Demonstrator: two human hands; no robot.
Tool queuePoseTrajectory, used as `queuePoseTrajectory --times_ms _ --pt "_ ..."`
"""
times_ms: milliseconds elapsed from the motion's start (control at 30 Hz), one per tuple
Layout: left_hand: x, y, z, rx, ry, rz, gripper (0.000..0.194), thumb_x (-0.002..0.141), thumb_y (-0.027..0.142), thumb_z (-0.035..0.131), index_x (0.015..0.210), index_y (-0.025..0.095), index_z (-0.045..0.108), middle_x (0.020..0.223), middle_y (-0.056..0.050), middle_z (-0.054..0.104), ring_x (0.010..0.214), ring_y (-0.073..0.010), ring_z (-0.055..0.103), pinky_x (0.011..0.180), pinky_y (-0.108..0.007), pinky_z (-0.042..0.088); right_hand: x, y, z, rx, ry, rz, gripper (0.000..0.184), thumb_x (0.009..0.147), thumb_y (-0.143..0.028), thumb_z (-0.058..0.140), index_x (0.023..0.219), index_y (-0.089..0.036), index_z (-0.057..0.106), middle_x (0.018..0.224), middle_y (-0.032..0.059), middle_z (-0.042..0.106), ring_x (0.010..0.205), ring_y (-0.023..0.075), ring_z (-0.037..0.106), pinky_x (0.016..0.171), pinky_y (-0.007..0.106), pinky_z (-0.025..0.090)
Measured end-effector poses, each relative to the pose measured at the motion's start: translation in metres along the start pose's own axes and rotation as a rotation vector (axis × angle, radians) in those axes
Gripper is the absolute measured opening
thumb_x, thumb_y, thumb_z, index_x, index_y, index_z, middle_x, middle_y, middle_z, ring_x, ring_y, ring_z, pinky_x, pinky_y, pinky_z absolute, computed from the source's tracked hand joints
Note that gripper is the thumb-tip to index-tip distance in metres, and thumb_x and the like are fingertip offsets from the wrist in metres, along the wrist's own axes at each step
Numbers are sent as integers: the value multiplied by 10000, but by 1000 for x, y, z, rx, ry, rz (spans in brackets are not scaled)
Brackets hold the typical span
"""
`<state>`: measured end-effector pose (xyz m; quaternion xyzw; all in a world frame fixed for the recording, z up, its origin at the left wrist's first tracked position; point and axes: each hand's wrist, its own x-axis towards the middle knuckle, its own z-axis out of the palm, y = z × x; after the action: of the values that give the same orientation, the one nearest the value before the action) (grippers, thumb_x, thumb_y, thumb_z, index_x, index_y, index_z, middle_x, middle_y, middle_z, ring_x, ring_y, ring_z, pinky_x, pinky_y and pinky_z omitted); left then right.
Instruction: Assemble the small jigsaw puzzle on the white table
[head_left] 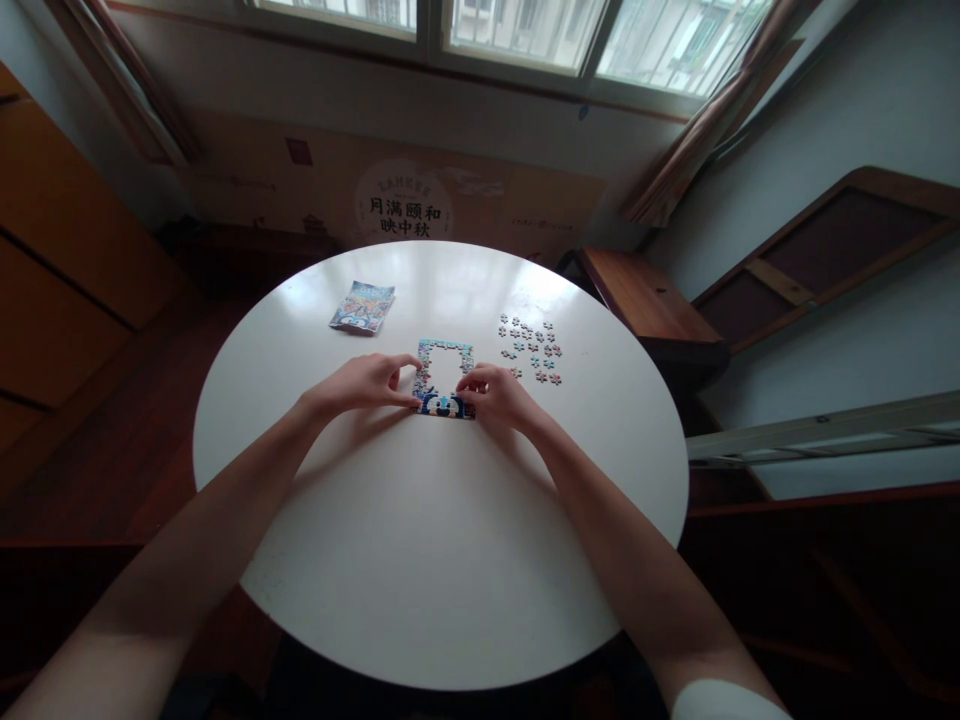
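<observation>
A partly assembled jigsaw puzzle [444, 405] lies flat on the white table, its border joined around a bare middle and a dark blue cartoon face along the near side. My left hand [367, 382] rests at the puzzle's left edge, thumb and index finger spread apart and touching the border. At the lower right of the bare middle, my right hand [491, 392] has its thumb and fingertips pinched together over the puzzle; a small piece seems to be between them, mostly hidden by the fingers. Several loose puzzle pieces [535, 362] are spread to the right of this hand.
The round white table [420, 560] carries a colourful printed packet [364, 307] at the back left. Beyond its right rim stands a wooden stool or small table [637, 295]. A window [525, 35] and a printed panel [405, 205] are behind the table.
</observation>
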<state>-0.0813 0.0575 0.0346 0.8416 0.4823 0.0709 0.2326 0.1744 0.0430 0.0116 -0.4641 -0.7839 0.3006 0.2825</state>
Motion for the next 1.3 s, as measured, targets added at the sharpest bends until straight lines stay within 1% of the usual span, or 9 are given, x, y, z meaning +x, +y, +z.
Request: queuePoseTrajectory --times_ms 300,400,467,533,633,767,867,1133,1300 --pt "0 0 0 4 -1 -8 711 689 668 652 1272 267 574 769 5 661 654 -164 586 572 -237 319 1 0 5 -21 -27 -33 129 765 -107 609 763 -162 726 760 23 592 653 113 536 638 245 425" --pt "0 0 0 3 -1 -10 714 691 662 654 1278 264 571 773 2 664 657 -165 587 570 -236 318 1 -1 -2 -24 -11 -37 107 767 -111 612 755 -157 708 755 20 587 656 111 533 646 248 425" --pt "0 0 0 1 -2 -12 717 693 659 654 1285 263 570 775 0 666 657 -166 587 570 -237 319 -1 -4 -11 -31 2 -34 56 775 -159 638 748 -159 687 743 16 584 663 115 524 650 253 421" --pt "0 0 0 2 -4 -14 725 697 654 654 1302 264 566 773 -1 668 652 -165 584 569 -239 317 -3 -7 -19 -45 -38 -15 96 775 -248 679 737 -161 662 738 15 586 672 120 514 637 252 407" --pt "0 2 -1 3 -6 -14 735 703 640 658 1330 271 555 768 -1 668 645 -161 577 567 -239 312 -6 -10 -26 -71 -158 38 220 741 -357 725 703 -166 623 745 11 589 676 120 506 606 245 370" --pt "0 2 -1 15 -8 -10 726 706 644 657 1321 267 578 749 -2 661 631 -153 563 563 -238 297 -8 -12 -24 -137 -255 104 248 723 -344 733 653 -167 573 691 -9 570 622 103 476 568 243 318" --pt "0 2 -1 25 -7 -9 715 710 647 651 1318 277 584 738 5 656 628 -149 559 563 -234 291 -8 -12 -23 -160 -269 111 230 732 -315 711 646 -167 559 676 -13 561 609 99 465 563 245 299" --pt "1 2 0 34 4 -14 718 710 653 647 1319 278 581 743 3 653 643 -157 569 567 -236 294 -8 -11 -24 -161 -284 113 217 746 -328 684 662 -168 564 690 -6 562 620 102 469 565 240 299" --pt "1 2 0 37 -5 -19 714 717 653 642 1327 290 568 756 5 659 653 -162 577 566 -237 297 -9 -8 -35 -187 -285 169 259 792 -382 642 668 -166 568 665 5 584 595 102 476 550 243 308"
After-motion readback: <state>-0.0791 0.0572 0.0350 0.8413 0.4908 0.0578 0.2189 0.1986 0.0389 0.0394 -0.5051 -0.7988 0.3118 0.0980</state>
